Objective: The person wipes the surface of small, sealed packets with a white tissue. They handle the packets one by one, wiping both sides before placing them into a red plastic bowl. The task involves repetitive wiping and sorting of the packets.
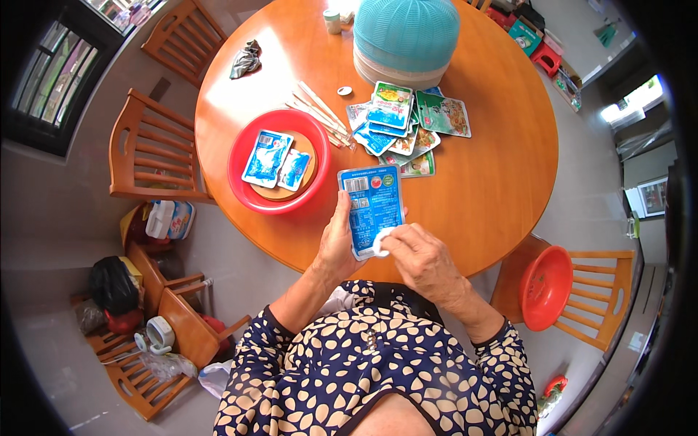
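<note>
Blue rectangular plastic packet [372,211], held between both hands; could slip if pressure from the right hand [422,258] outdoes the left hand [337,243], clasped along the packet's left edge. Face glossy, printed, pale-rimmed. Right fingers curled, pinching a small white wad [381,243], perhaps tissue, at the lower edge.

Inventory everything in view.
table: 1, brown, centre
packet: 1, blue, held
wad: 1, white, held
basin: 1, red, table left
board: 1, tan, in basin
packets: 2, blue, on board
packet pile: several, mixed, central
sticks: several, pale, beside basin
dome: 1, turquoise, far edge
jar: 1, pale, beside dome
cap: 1, white, near sticks
bag: 1, black, tabletop
chairs: 4+, brown, around table
second basin: 1, red, right chair
background clutter: uncounted, mixed, edges
top: 1, navy, bottom
left hand: 1, holding packet
right hand: 1, holding wad
</note>
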Demonstrator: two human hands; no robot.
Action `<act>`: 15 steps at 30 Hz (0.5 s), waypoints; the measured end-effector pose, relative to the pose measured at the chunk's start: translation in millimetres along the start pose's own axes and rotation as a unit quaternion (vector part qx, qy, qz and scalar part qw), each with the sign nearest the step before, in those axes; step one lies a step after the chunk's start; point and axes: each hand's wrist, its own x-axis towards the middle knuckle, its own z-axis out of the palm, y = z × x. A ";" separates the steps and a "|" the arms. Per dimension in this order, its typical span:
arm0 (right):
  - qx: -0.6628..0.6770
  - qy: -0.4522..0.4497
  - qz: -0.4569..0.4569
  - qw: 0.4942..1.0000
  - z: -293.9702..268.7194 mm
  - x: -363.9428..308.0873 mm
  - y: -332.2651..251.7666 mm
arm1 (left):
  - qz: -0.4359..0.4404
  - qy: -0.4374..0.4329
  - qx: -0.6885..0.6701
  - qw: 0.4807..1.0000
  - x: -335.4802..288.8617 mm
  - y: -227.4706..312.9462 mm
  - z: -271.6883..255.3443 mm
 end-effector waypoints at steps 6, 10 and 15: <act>-0.022 0.121 0.043 0.991 -9.5 7.0 11.4 | -0.012 0.042 0.008 0.999 -3.4 2.6 14.5; -0.042 0.077 0.059 0.994 -6.0 4.3 16.3 | -0.012 0.046 -0.002 0.999 -0.2 -3.7 8.8; -0.004 0.046 0.068 0.997 -4.5 -7.3 9.9 | -0.013 0.060 0.013 0.998 -1.1 -7.6 8.0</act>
